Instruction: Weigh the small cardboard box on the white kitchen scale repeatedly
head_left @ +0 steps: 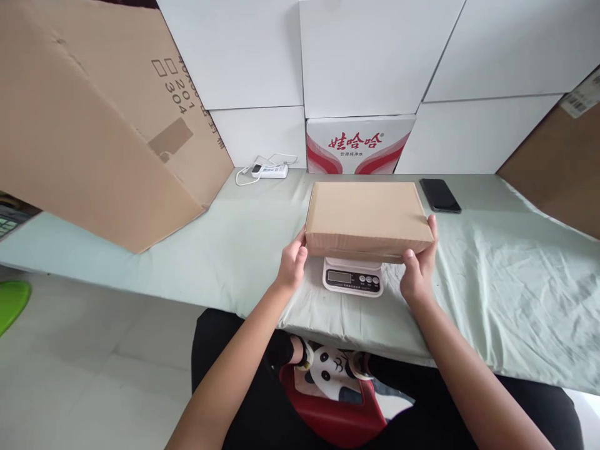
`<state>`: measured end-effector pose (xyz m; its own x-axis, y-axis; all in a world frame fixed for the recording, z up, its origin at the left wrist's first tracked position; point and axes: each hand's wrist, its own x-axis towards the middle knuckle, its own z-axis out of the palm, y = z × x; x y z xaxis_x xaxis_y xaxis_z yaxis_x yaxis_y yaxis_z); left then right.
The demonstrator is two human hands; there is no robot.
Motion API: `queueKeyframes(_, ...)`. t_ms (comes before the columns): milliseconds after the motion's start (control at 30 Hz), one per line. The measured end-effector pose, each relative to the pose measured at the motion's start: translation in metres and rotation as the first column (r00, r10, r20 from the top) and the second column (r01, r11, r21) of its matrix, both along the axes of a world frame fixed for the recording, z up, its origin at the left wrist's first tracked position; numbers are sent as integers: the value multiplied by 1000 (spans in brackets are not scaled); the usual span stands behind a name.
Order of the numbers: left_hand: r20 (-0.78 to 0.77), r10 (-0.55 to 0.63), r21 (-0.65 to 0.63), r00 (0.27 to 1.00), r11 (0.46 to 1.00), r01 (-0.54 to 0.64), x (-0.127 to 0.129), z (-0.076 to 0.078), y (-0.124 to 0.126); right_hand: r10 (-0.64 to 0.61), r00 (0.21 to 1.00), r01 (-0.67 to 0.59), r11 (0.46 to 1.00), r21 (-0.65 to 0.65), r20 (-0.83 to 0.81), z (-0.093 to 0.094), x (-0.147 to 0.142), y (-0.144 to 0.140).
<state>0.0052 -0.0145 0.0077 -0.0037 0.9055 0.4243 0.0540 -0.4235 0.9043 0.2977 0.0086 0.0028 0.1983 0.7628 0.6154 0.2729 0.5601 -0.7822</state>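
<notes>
A flat brown cardboard box (368, 209) is held between my two hands in the middle of the table. My left hand (293, 261) grips its left front corner, fingers along the side and partly hidden. At the right front corner my right hand (419, 262) has its thumb on the front face and fingers up the right side. Below the box is a white kitchen scale (352, 278), whose display and buttons show at the front. The box covers the scale's platform, and I cannot tell whether the two touch.
A phone (439, 195) lies right of the box. Behind on the left sits a white device with a cable (269, 170). White boxes (360, 56) and a red-printed carton (360, 147) line the back. A large carton (117, 125) stands left, another brown carton (555, 162) right.
</notes>
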Motion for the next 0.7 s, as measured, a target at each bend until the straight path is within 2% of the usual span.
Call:
queueKeyframes(167, -3, -28, -13, 1000, 1000, 28, 0, 4, 0, -41, 999, 41, 999, -14, -6, 1, 0, -6)
queueKeyframes(433, -9, -64, 1, 998, 998, 64, -2, 3, -4, -46, 992, 39, 997, -66, -114, 4, -4, -10)
queueKeyframes(700, -18, -52, -7, 998, 999, 52, -3, 4, -4, -16, 992, 12, 999, -36, -128, -4, 1, -4)
